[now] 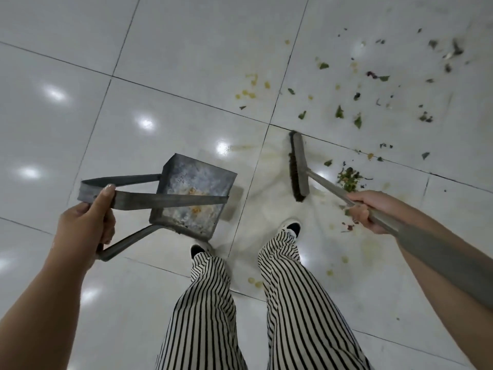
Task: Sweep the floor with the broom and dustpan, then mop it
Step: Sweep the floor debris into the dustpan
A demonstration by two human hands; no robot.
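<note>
**Metal dustpan left, broom right, litter on the tiles**

Grey metal dustpan (192,193) hangs at the left, the left hand (85,222) with fingers (105,196) clenched round its strap handle (thumb laid along the top band); yellow crumbs lie inside the pan. Below the middle are striped trousers (290,303) and two shoes on the white tiled floor (160,76). To the right, the broom (298,169) has its bristles down on the floor, the right hand (365,212) grasping its handle. Green leaf scraps (349,178) and yellow smears lie scattered beyond, right of the brush head.
</note>
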